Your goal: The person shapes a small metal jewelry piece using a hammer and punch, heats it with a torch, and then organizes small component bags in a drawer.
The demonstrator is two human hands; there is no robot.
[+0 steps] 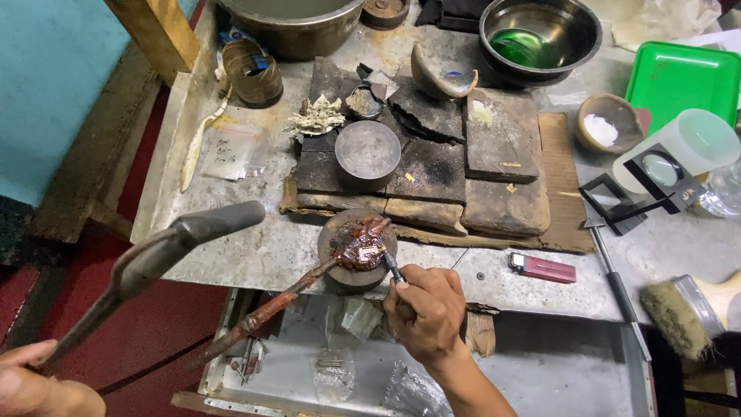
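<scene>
My right hand (426,310) is closed around a thin dark pointed tool (393,268), its tip touching a small reddish-brown piece (361,252) on a round dark block (334,232) at the table's front edge. A long rusty stick (262,312) runs from that piece down to the lower left. My left hand (35,384), at the bottom left corner, grips a dark metal torch-like pipe (166,251) whose nozzle points toward the block from the left.
Behind the block lie charred bricks (455,166) with a round metal dish (367,149). Steel bowls (539,35), a green tray (679,77), a folding magnifier (641,189), a red lighter (543,268) and a brush (679,313) stand right. An open drawer (540,371) sits below.
</scene>
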